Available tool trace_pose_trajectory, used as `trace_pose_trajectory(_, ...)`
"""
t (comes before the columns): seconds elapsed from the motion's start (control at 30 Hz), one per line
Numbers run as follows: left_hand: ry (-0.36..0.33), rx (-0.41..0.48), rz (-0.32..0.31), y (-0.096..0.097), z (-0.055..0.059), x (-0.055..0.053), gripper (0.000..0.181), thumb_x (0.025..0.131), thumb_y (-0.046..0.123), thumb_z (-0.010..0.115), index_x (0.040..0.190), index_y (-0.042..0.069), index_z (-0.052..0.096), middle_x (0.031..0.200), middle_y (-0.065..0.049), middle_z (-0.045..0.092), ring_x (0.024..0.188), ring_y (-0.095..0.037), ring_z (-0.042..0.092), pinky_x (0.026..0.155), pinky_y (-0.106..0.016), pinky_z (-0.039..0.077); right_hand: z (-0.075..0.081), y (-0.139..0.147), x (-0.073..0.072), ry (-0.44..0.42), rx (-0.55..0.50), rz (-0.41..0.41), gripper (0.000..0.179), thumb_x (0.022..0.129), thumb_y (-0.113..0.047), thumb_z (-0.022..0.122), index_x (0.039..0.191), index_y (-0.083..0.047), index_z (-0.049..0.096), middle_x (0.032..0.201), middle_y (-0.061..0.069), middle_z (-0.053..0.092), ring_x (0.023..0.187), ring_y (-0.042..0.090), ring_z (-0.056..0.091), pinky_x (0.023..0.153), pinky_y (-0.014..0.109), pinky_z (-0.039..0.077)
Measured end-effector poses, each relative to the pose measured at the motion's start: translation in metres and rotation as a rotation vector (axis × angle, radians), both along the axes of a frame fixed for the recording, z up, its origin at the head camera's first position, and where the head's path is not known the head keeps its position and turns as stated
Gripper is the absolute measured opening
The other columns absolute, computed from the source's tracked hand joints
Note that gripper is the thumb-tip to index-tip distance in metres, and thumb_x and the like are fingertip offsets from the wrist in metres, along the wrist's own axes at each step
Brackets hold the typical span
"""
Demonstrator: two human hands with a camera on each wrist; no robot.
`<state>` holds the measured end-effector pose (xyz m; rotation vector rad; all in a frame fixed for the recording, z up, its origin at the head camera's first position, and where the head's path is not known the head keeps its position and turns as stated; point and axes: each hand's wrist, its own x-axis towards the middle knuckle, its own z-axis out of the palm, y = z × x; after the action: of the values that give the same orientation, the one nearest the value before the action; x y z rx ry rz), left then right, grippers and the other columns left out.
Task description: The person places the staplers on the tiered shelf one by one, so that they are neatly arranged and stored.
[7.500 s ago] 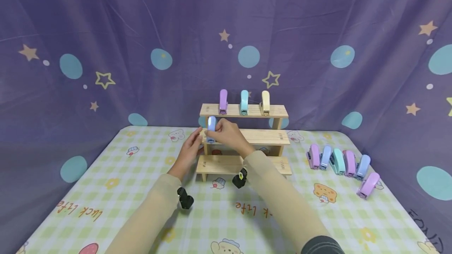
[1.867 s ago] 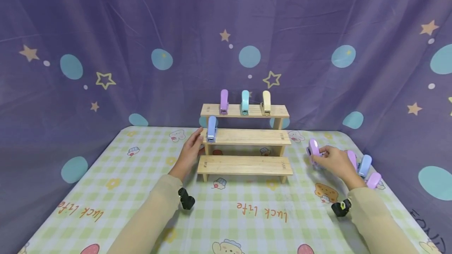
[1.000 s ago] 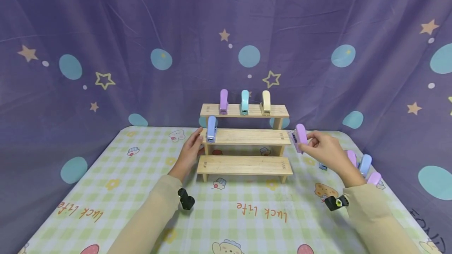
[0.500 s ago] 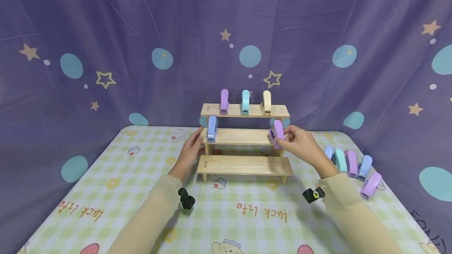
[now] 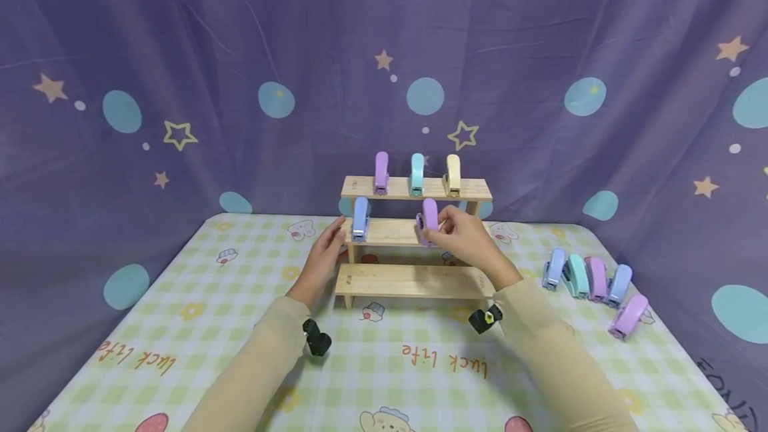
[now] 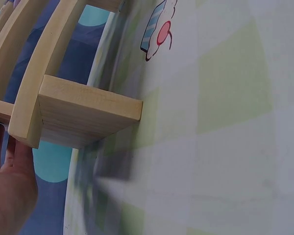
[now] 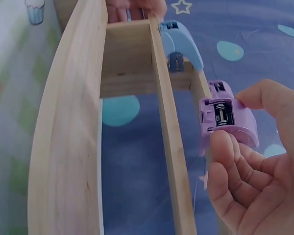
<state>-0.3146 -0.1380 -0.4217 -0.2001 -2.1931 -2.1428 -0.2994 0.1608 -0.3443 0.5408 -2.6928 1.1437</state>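
My right hand [image 5: 471,239] pinches a purple stapler [image 5: 429,219] between thumb and fingers. It holds the stapler upright at the middle shelf [image 5: 393,232] of a three-tier wooden rack. In the right wrist view, the metal underside of the purple stapler [image 7: 223,113] faces the camera. A blue stapler [image 5: 360,220] stands at the left end of that shelf. Beside it, my left hand [image 5: 320,262] touches the rack's left end with extended fingers. The left wrist view shows those fingers [image 6: 23,154] partly hidden behind the wood.
On the top shelf [image 5: 357,185] stand purple [image 5: 381,172], teal [image 5: 417,173] and cream [image 5: 453,174] staplers. The bottom shelf [image 5: 408,280] is nearest me. Several more staplers [image 5: 596,277] form a slanting row at the table's right side. A patterned curtain hangs behind.
The blue stapler was released on the middle shelf. My right hand then took a purple stapler from the right-hand row and carried it left to that shelf. My left hand stayed put.
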Motion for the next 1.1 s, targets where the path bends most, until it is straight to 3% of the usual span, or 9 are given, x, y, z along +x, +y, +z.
trace_pose_trajectory(0.37,-0.004,0.004,0.004,-0.001,0.000,0.001,0.049,0.110,0.029,0.043,0.157,0.019,0.035,0.157,-0.011,0.036,0.139,-0.030,0.041,0.113,-0.047,0.040,-0.006,-0.034,-0.012,-0.050,-0.042,0.010,0.035,0.090,-0.038,0.073,0.099,-0.008,0.057,0.080,0.003,0.063,0.061,0.016,0.051,0.051,0.028,0.042)
trace_pose_trajectory(0.9,-0.027,0.003,-0.005,0.000,0.001,-0.002,0.050,0.110,0.031,0.042,0.158,0.021,0.034,0.160,-0.009,0.033,0.141,-0.029,0.038,0.115,-0.047,0.037,-0.013,-0.057,-0.025,-0.072,-0.082,-0.002,0.036,0.088,-0.041,0.074,0.095,-0.010,0.057,0.077,0.003,0.060,0.064,0.016,0.050,0.053,0.027,0.042)
trace_pose_trajectory(1.1,-0.055,0.017,-0.021,0.001,0.014,0.008,0.050,0.110,0.023,0.041,0.159,0.015,0.031,0.160,-0.014,0.030,0.143,-0.032,0.035,0.115,-0.049,0.036,-0.014,-0.059,-0.026,-0.098,-0.076,-0.009,0.040,0.089,-0.047,0.072,0.097,-0.011,0.056,0.079,0.004,0.060,0.063,0.016,0.049,0.053,0.028,0.042)
